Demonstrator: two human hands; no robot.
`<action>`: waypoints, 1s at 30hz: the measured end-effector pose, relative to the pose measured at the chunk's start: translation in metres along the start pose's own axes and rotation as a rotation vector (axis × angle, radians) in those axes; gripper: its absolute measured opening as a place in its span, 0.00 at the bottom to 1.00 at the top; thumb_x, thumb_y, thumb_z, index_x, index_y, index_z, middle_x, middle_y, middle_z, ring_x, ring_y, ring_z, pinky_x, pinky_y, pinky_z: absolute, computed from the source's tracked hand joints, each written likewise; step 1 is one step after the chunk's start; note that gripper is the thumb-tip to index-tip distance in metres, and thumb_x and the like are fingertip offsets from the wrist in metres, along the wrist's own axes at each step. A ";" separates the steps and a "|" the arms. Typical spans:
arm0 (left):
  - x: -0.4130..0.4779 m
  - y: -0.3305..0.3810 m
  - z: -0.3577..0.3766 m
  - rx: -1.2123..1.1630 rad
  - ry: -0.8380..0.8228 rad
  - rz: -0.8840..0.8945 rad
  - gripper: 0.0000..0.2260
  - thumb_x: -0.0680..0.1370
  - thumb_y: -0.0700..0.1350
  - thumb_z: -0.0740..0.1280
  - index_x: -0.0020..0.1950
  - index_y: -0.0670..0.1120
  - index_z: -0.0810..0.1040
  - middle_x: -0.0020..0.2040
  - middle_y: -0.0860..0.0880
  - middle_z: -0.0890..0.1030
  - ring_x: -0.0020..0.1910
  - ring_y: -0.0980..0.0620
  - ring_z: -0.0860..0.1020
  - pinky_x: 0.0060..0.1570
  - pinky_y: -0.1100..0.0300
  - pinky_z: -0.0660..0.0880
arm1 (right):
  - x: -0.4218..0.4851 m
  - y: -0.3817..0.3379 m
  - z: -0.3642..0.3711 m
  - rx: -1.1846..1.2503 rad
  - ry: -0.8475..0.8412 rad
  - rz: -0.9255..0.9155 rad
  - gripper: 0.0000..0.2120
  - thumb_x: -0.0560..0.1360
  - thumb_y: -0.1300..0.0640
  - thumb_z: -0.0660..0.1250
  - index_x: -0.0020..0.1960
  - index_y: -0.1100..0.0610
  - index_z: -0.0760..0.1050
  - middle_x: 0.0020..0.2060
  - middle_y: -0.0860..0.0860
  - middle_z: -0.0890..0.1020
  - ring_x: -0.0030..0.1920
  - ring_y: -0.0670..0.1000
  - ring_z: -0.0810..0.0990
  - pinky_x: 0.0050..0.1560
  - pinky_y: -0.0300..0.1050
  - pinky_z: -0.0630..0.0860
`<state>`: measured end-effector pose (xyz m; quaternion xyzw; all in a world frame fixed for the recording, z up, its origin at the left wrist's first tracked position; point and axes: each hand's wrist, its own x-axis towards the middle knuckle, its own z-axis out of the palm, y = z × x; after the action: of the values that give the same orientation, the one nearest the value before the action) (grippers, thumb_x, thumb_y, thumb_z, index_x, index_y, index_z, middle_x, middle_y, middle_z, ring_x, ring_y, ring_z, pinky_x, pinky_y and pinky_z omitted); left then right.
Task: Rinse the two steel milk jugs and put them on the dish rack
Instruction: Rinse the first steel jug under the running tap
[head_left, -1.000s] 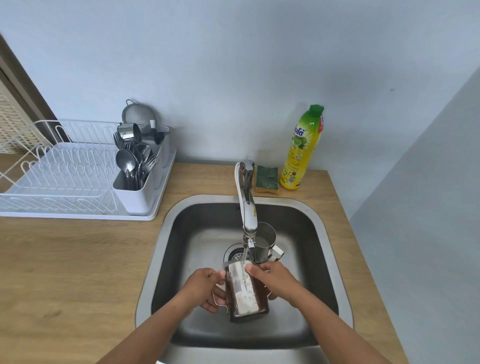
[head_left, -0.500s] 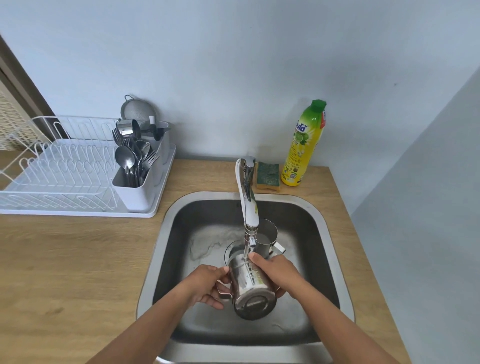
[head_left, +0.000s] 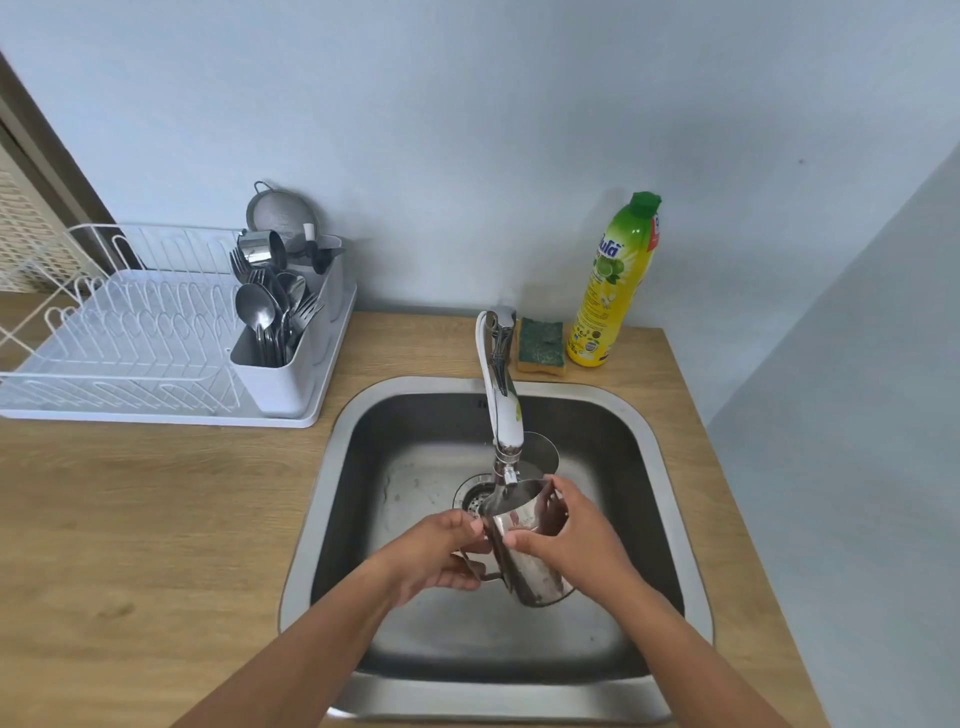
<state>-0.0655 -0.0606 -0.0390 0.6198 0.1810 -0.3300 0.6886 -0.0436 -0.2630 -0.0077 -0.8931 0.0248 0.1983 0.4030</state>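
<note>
Over the middle of the sink (head_left: 332, 499), both hands are busy with the first steel milk jug (head_left: 524, 551), so this looks like the rinse step on jug one. The left hand (head_left: 441, 553) is curled around the jug's handle, fingers hooked through it. The right hand (head_left: 571, 535) is wrapped over the jug's body, thumb pressed on the near side and fingers reaching around the far side by the rim. The jug is tilted, mouth angled up toward the faucet (head_left: 501, 395) spout and its base leaning toward the front right of the sink, so it sits right between the two hands, just under the nozzle. Can't honestly tell if water is running, no clear stream shows.

The second milk jug (head_left: 540, 454) is standing upright in the sink behind the faucet, near the drain (head_left: 470, 499) and partly hidden by the spout. Nobody's touching it.

Next move, I'd guess: finish swirling, tip the water out, then carry jug one left across the desk (head_left: 156, 519) to the dish rack (head_left: 119, 353) at the back left edge. The rack's open wire section looks free; the cutlery caddy (head_left: 280, 364) on its right end is full of spoons and forks, so aim left of that. A wet steel jug could be slippery, so keeping the handle grip for the carry seems smart. Then the same for jug two.
</note>
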 end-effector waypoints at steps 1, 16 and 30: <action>0.000 0.002 0.001 0.015 0.001 0.004 0.08 0.82 0.48 0.63 0.53 0.44 0.76 0.60 0.39 0.80 0.49 0.41 0.81 0.52 0.48 0.82 | -0.001 0.000 -0.002 -0.009 0.025 -0.024 0.47 0.60 0.39 0.80 0.73 0.46 0.64 0.67 0.46 0.75 0.66 0.49 0.74 0.66 0.47 0.73; -0.007 0.014 0.007 0.068 0.153 0.260 0.02 0.80 0.42 0.67 0.49 0.44 0.77 0.48 0.46 0.82 0.48 0.51 0.81 0.51 0.54 0.82 | -0.008 0.000 0.001 -0.020 0.213 -0.277 0.43 0.63 0.51 0.82 0.71 0.44 0.63 0.67 0.44 0.72 0.66 0.44 0.70 0.67 0.44 0.73; -0.031 0.022 -0.009 0.667 0.568 0.415 0.03 0.79 0.51 0.67 0.45 0.55 0.78 0.47 0.55 0.79 0.42 0.54 0.78 0.43 0.55 0.77 | 0.014 -0.005 0.033 0.235 0.021 -0.150 0.39 0.61 0.58 0.82 0.62 0.37 0.64 0.53 0.37 0.79 0.55 0.43 0.80 0.57 0.41 0.77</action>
<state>-0.0719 -0.0447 -0.0039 0.8954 0.1186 -0.0436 0.4271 -0.0405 -0.2344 -0.0293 -0.8412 -0.0150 0.1541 0.5181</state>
